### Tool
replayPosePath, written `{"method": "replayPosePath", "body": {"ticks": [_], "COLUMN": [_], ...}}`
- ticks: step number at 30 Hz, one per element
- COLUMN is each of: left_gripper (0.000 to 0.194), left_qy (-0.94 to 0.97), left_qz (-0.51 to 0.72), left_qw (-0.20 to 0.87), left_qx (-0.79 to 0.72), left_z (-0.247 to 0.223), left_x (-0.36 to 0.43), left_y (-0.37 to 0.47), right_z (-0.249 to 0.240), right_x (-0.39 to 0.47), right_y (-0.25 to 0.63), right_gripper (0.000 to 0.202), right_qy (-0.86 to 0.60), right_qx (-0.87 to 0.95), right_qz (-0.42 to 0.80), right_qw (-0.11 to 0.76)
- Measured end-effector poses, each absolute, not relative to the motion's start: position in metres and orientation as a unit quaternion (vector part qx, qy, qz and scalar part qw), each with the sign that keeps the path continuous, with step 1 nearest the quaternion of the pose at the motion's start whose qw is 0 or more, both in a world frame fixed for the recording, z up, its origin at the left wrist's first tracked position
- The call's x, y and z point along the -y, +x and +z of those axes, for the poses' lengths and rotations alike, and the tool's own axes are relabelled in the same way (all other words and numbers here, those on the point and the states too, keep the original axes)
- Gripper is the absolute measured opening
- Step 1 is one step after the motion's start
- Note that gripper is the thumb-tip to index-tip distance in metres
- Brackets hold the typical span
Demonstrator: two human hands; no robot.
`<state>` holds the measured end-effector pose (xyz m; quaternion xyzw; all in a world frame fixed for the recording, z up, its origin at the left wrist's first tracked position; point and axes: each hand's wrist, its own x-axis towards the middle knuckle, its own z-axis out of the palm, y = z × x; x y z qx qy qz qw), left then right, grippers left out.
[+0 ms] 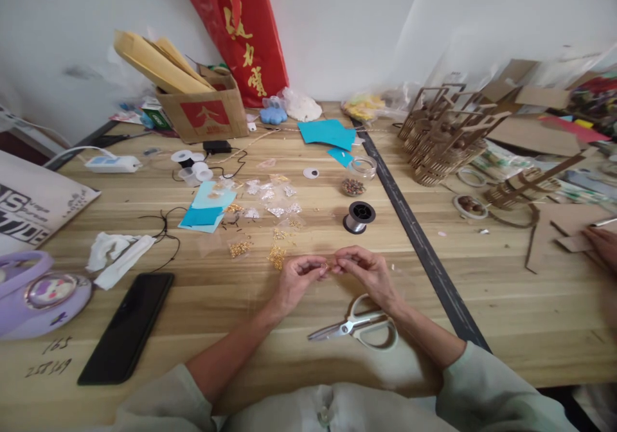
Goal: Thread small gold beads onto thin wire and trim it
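My left hand point(299, 280) and my right hand point(365, 272) meet just above the table, fingertips pinched close together. Between them shows a tiny gold-coloured piece point(327, 267), too small to name; both hands seem to hold it. White-handled scissors point(354, 324) lie partly spread below my right hand, blades to the left. Beyond the hands stands a spool of clear line point(357, 218). Loose gold beads point(276, 256) are heaped left of my left hand, with another bead pile point(240, 249) farther left.
Small plastic packets point(274, 194), blue paper point(205, 216) and a bowl of brown beads point(353, 187) lie farther back. A black phone point(126, 329) rests at left. Woven bamboo baskets point(436, 149) stand at back right. Another person's hand point(602, 242) touches cardboard point(563, 226) at the right edge.
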<state>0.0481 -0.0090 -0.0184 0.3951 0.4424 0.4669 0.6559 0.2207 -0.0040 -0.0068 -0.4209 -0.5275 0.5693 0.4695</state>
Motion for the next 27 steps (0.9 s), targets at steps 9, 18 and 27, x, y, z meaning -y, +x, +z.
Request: {"method": "replayPosePath", "body": {"ticks": [9, 18, 27], "left_gripper": [0.031, 0.025, 0.025], "left_qy": [0.392, 0.403, 0.404], "left_qz": [0.454, 0.445, 0.451], "left_qw": [0.649, 0.643, 0.642], "left_qx": [-0.468, -0.476, -0.470], "left_z": [-0.0183, -0.0199, -0.0267], "left_x": [0.0090, 0.0080, 0.0066], "left_y": [0.0479, 0.0476, 0.0471], "right_z": [-0.0102, -0.0066, -0.0123], "right_x": [0.0030, 0.0054, 0.0067], "right_y": [0.2222, 0.2208, 0.2230], "right_gripper": [0.025, 0.022, 0.012], "right_qy": [-0.438, -0.409, -0.407], "right_qx": [0.566, 0.650, 0.736], "right_qz": [0.532, 0.470, 0.346], "right_qw": [0.452, 0.434, 0.416]}}
